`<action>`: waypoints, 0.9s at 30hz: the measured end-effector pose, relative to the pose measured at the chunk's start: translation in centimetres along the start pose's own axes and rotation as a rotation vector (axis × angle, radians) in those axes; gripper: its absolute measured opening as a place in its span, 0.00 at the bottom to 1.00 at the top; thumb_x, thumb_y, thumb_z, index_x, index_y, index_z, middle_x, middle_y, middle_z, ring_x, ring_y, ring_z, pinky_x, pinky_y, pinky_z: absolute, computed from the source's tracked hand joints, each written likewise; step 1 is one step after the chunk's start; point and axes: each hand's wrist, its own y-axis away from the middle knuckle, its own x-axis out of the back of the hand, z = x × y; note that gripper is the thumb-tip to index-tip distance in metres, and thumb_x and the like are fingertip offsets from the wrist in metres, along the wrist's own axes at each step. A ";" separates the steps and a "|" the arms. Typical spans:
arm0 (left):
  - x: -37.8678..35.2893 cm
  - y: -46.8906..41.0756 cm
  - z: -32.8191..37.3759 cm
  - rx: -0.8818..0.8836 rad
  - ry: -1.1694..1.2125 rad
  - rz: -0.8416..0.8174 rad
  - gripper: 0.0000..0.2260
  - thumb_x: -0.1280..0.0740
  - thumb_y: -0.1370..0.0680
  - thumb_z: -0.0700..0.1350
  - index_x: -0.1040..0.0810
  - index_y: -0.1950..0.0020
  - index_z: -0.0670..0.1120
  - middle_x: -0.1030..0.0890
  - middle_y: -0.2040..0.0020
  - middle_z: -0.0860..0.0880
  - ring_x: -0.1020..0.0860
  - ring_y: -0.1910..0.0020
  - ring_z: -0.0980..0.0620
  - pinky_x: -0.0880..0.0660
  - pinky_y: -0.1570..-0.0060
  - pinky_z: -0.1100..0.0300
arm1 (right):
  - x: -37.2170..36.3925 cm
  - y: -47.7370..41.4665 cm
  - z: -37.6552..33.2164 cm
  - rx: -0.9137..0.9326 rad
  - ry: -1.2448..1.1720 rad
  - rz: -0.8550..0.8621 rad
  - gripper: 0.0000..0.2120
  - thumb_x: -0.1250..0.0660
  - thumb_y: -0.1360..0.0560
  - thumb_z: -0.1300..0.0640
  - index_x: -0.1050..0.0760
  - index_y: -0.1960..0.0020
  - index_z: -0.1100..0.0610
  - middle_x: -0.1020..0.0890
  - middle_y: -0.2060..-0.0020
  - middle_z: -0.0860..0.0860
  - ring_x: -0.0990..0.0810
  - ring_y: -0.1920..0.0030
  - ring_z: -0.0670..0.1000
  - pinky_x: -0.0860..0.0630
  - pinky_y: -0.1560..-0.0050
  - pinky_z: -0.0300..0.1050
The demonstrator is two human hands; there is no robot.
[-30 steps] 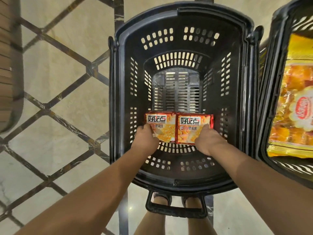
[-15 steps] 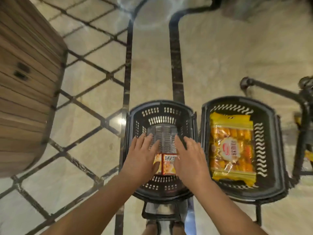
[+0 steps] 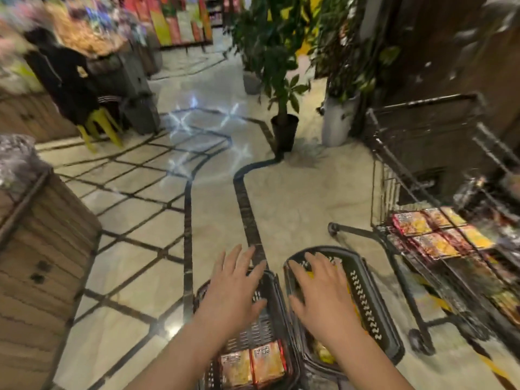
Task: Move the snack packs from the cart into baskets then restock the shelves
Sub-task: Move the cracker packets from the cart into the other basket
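Two orange-and-red snack packs lie flat, side by side, at the near end of the left black basket. The left hand and right hand hover over the baskets, fingers spread, grasping nothing. Similar packs lie in the wire cart.

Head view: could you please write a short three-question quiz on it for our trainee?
1. How many packs lie in the left basket?
2. True or false: the left hand and the right hand each grip one.
3. Where do more wait? A) stool B) cart C) floor

Key: 1) two; 2) false, both are open and hold nothing; 3) B.
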 end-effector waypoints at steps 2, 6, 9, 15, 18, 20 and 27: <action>1.6 -0.4 1.2 -0.041 -0.014 0.023 0.34 0.39 0.18 0.62 0.48 0.16 0.54 0.53 0.16 0.46 0.57 0.17 0.41 0.58 0.19 0.40 | 1.5 1.0 0.5 -0.014 0.004 0.067 0.31 0.28 0.28 0.44 0.30 0.26 0.46 0.28 0.28 0.56 0.33 0.25 0.60 0.44 0.23 0.65; 3.7 -0.4 3.0 -0.151 -0.027 0.072 0.33 0.38 0.19 0.61 0.45 0.17 0.54 0.49 0.16 0.45 0.53 0.17 0.41 0.56 0.19 0.41 | 3.6 3.7 1.3 -0.088 0.025 0.133 0.31 0.29 0.27 0.44 0.31 0.26 0.46 0.29 0.28 0.56 0.34 0.25 0.60 0.42 0.23 0.65; 4.3 -0.3 4.6 -0.229 -0.018 0.065 0.34 0.38 0.19 0.62 0.46 0.17 0.55 0.50 0.16 0.45 0.54 0.17 0.40 0.57 0.19 0.40 | 4.7 6.3 1.9 -0.148 0.016 0.168 0.31 0.32 0.25 0.43 0.34 0.24 0.45 0.34 0.24 0.54 0.38 0.23 0.57 0.47 0.21 0.63; 4.7 1.3 9.7 -0.375 -0.004 0.017 0.35 0.39 0.19 0.64 0.47 0.16 0.55 0.51 0.16 0.46 0.55 0.17 0.40 0.57 0.20 0.39 | 6.5 12.6 4.4 -0.310 -0.016 0.180 0.31 0.36 0.21 0.41 0.41 0.21 0.43 0.39 0.22 0.52 0.45 0.20 0.54 0.56 0.20 0.60; 5.3 2.2 13.8 -0.446 -0.009 0.006 0.34 0.39 0.19 0.63 0.47 0.17 0.55 0.52 0.15 0.46 0.56 0.17 0.40 0.58 0.20 0.39 | 7.7 16.5 6.9 -0.403 -0.022 0.221 0.30 0.36 0.21 0.42 0.40 0.22 0.44 0.37 0.22 0.52 0.43 0.21 0.53 0.56 0.20 0.59; 5.8 2.8 17.4 -0.494 -0.031 0.011 0.34 0.39 0.18 0.63 0.48 0.16 0.55 0.52 0.15 0.46 0.56 0.17 0.40 0.58 0.19 0.39 | 8.2 19.7 9.1 -0.470 -0.033 0.251 0.30 0.34 0.22 0.43 0.38 0.22 0.44 0.36 0.23 0.52 0.42 0.21 0.53 0.55 0.21 0.59; 6.8 5.2 33.3 -0.582 -0.048 0.057 0.33 0.40 0.18 0.64 0.47 0.17 0.55 0.51 0.16 0.47 0.54 0.17 0.41 0.56 0.19 0.40 | 10.3 31.1 19.1 -0.546 -0.031 0.255 0.28 0.35 0.21 0.43 0.37 0.23 0.43 0.36 0.23 0.50 0.42 0.22 0.52 0.55 0.20 0.59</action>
